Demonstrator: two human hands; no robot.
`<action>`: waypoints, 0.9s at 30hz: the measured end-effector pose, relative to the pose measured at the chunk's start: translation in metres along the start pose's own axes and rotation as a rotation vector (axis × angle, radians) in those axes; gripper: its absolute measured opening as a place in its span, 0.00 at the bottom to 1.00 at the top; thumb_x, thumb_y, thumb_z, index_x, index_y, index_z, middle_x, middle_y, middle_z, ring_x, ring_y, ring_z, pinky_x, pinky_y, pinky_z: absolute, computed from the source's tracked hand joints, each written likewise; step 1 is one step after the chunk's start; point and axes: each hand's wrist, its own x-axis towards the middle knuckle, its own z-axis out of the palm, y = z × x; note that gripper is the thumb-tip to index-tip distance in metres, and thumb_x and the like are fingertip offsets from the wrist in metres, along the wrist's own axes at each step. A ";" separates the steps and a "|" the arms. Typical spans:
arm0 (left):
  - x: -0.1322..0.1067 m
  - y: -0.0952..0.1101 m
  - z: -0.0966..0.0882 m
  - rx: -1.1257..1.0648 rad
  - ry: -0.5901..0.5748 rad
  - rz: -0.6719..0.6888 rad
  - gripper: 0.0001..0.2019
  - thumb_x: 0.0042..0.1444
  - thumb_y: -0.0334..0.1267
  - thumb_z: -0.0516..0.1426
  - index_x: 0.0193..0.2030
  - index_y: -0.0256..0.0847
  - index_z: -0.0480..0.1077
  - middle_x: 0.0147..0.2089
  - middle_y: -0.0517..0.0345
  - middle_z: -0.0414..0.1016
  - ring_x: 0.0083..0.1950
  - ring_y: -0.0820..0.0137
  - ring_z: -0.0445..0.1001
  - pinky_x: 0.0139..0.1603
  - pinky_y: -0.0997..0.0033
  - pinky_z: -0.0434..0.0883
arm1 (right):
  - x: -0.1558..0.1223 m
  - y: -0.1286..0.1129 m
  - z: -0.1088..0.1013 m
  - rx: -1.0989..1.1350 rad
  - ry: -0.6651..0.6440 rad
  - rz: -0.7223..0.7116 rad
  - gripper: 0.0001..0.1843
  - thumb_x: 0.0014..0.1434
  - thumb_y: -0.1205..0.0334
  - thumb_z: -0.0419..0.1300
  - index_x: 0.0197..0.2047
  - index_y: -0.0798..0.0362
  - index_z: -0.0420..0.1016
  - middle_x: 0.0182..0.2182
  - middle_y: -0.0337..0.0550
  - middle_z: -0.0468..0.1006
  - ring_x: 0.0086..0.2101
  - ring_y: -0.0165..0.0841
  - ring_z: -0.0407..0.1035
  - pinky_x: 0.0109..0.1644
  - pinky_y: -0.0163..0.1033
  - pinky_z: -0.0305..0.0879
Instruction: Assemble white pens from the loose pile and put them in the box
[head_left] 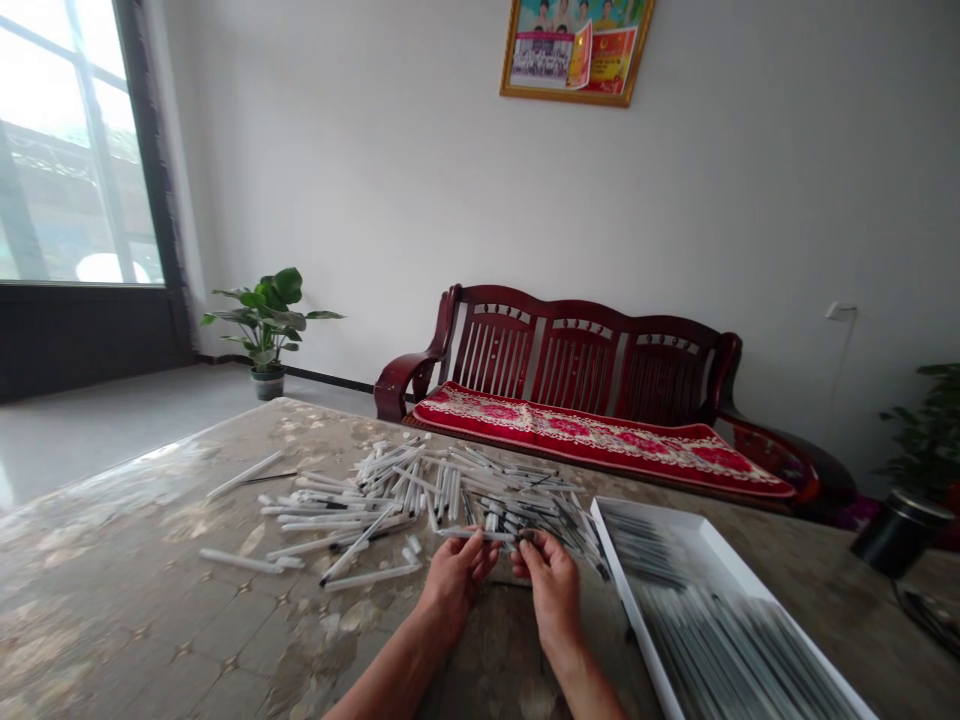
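A loose heap of white pen barrels and thin black refills (pixel 420 490) lies spread over the marbled table (pixel 150 610). My left hand (pixel 456 572) and my right hand (pixel 550 575) meet at the near edge of the heap. Their fingers are pinched together on a white pen barrel (pixel 474 535) held between them. A white tray (pixel 679 535) filled with rows of dark pens lies just right of my right hand.
A red wooden bench with a patterned cushion (pixel 592 400) stands behind the table. A potted plant (pixel 266 325) is on the floor by the window. A dark round container (pixel 896 530) sits at the table's far right.
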 end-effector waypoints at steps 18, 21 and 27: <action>-0.002 -0.002 0.002 0.035 -0.012 0.013 0.06 0.57 0.22 0.58 0.31 0.33 0.71 0.26 0.54 0.78 0.28 0.72 0.80 0.31 0.77 0.78 | 0.001 0.003 0.000 -0.042 0.021 -0.030 0.17 0.48 0.48 0.61 0.35 0.52 0.78 0.26 0.44 0.81 0.26 0.38 0.74 0.26 0.38 0.70; -0.001 -0.002 0.000 0.038 -0.014 0.021 0.05 0.54 0.22 0.60 0.30 0.33 0.71 0.26 0.55 0.77 0.28 0.73 0.80 0.31 0.78 0.78 | 0.000 0.003 0.000 -0.118 0.011 -0.057 0.17 0.51 0.47 0.60 0.35 0.51 0.78 0.27 0.44 0.81 0.26 0.38 0.74 0.22 0.36 0.67; -0.003 -0.005 -0.002 0.056 -0.056 0.082 0.06 0.49 0.24 0.65 0.31 0.34 0.72 0.26 0.57 0.77 0.28 0.73 0.79 0.31 0.78 0.78 | -0.006 -0.006 -0.002 -0.430 0.016 -0.254 0.17 0.58 0.45 0.53 0.30 0.49 0.73 0.25 0.43 0.78 0.26 0.36 0.71 0.29 0.37 0.65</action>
